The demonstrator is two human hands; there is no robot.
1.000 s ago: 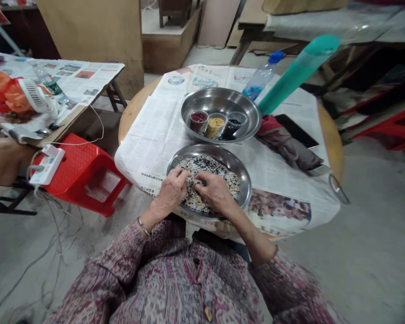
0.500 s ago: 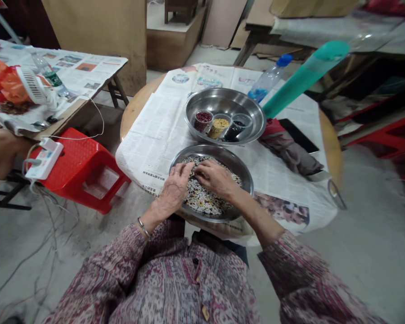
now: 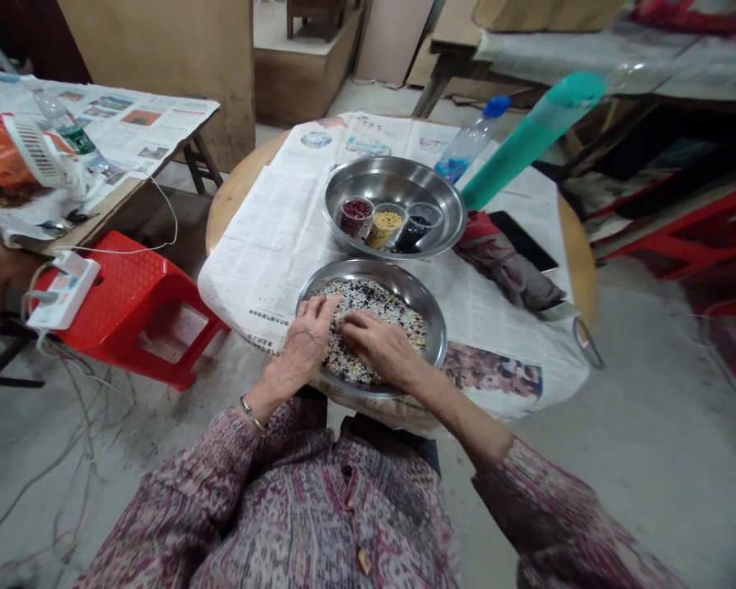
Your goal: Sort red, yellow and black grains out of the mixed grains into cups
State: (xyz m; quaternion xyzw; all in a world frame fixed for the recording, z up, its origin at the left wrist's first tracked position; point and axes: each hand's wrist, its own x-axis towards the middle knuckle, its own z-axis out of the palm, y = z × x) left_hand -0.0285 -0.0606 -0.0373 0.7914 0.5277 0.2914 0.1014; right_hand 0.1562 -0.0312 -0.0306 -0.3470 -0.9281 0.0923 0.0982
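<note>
A steel basin point(image 3: 433, 311) in front of me holds a layer of mixed grains and beans point(image 3: 398, 307), mostly white with black, yellow and dark red among them. My left hand point(image 3: 307, 339) lies over its left side, fingers bent a little apart over the grains. Across from it my right hand point(image 3: 377, 343) reaches in, fingers pinched together at the grains; what is between them is hidden. Behind stands a second steel basin point(image 3: 398, 172) with three clear cups: one of red beans point(image 3: 356, 210), one of yellow kernels point(image 3: 385, 226), one of black beans point(image 3: 415, 227).
Newspaper point(image 3: 263, 245) covers the round table. Behind the far basin are a plastic bottle point(image 3: 475, 139) and a long green tube point(image 3: 527, 143). A crumpled cloth point(image 3: 509, 270) and a dark flat device point(image 3: 521, 239) lie right. At left, a red stool point(image 3: 141, 303) bears a power strip point(image 3: 65, 298).
The whole view has shifted slightly, so things appear further left. My right hand has moved a little toward me across the grains, fingertips still low in the basin. My left hand stays at the left side.
</note>
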